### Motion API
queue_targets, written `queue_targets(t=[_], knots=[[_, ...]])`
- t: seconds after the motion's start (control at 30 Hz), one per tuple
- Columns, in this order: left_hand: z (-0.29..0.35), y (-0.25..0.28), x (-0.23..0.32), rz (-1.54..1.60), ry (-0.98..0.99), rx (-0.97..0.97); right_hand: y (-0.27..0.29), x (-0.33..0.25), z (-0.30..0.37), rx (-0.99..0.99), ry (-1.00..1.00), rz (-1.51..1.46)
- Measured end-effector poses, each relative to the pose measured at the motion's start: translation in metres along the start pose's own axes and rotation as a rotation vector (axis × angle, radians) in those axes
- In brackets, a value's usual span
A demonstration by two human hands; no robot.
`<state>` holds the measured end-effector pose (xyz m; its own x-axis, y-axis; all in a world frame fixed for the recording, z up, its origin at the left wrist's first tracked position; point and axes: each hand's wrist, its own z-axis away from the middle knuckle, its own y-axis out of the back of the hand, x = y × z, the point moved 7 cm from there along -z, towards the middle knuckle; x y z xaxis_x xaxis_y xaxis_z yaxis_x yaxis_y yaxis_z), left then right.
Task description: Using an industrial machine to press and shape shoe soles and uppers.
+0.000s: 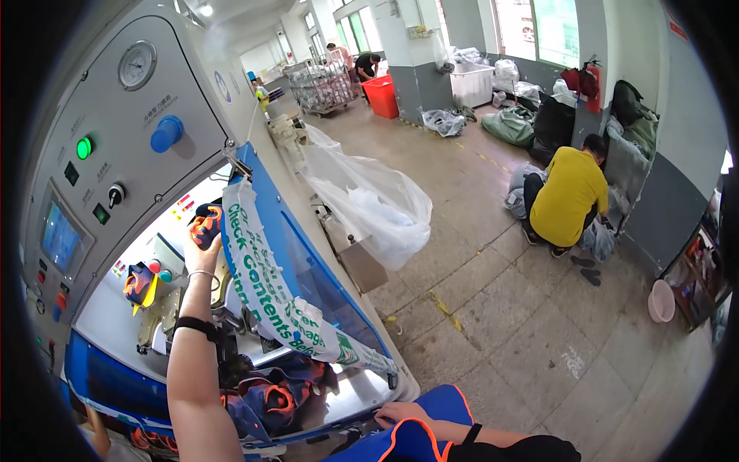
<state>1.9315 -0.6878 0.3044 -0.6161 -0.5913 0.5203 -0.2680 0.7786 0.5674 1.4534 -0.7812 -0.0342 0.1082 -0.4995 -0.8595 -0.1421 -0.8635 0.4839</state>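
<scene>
My left hand (200,254) reaches up into the lit opening of a grey machine (100,185). It is closed on a navy and orange shoe upper (205,225), raised close to the blue-edged cover. Left of it, another shoe upper (138,283) with a yellow edge sits over a machine form. Several navy and orange shoe uppers (279,398) are heaped on the white ledge below my forearm. My right hand (400,413) is curled at the machine's front corner, beside blue cloth (450,402) with orange edging. Whatever its fingers may hold is hidden.
Printed plastic film (265,285) hangs along the machine's blue cover (319,289). A clear plastic bag (377,204) bulges from its side. A person in yellow (570,196) crouches by bags at right. Farther back stand a red bin (381,96) and a loaded cart (322,85).
</scene>
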Motion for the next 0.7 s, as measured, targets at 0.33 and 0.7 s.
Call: queue_targets(t=[0.33,0.7], knots=[[0.057,0.023,0.006,-0.014,-0.106,-0.135,-0.010,-0.026,-0.014,-0.093,0.059,-0.134],[0.339,0.119,0.136,0.078,-0.462,-0.319,0.023,-0.109,-0.095,-0.138,-0.013,-1.087]])
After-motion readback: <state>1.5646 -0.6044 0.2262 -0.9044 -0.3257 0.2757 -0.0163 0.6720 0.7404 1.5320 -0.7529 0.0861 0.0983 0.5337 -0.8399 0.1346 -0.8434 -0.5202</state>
